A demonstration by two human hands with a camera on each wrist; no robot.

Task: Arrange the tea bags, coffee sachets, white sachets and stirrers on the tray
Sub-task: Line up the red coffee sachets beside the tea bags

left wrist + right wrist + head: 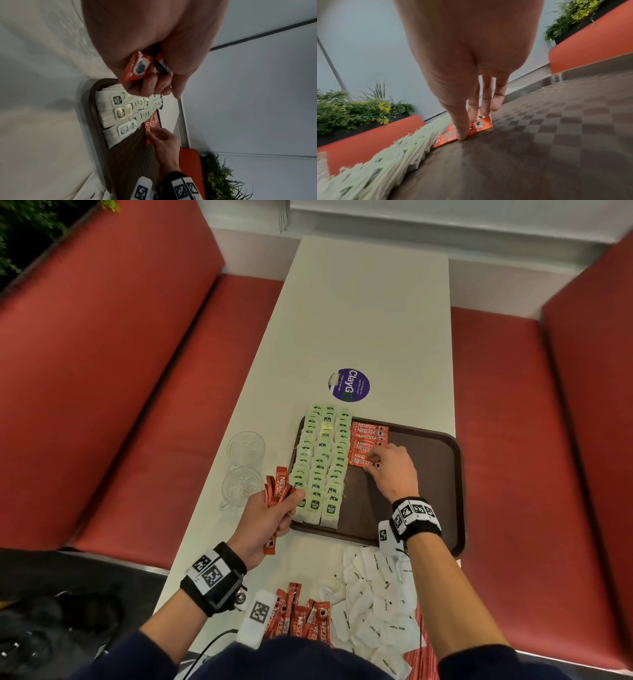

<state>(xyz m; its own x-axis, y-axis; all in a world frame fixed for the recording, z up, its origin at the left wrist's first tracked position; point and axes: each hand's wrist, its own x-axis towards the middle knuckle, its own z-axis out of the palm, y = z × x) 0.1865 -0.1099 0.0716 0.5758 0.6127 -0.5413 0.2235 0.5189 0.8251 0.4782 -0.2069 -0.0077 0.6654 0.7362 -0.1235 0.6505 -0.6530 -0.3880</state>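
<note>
A brown tray lies on the white table. Three columns of green-tagged tea bags fill its left side. Beside them runs a column of red coffee sachets. My right hand is over the nearest sachet of that column: its thumb tip is at the sachet's near edge and its straight fingers rest on top. My left hand hovers at the tray's left edge, gripping a bunch of coffee sachets. Loose coffee sachets and white sachets lie heaped at the table's near end.
Two glass cups stand on the table left of the tray. A round purple sticker lies beyond the tray. Red benches flank the table. A red-striped packet shows at the near edge. The tray's right half is bare.
</note>
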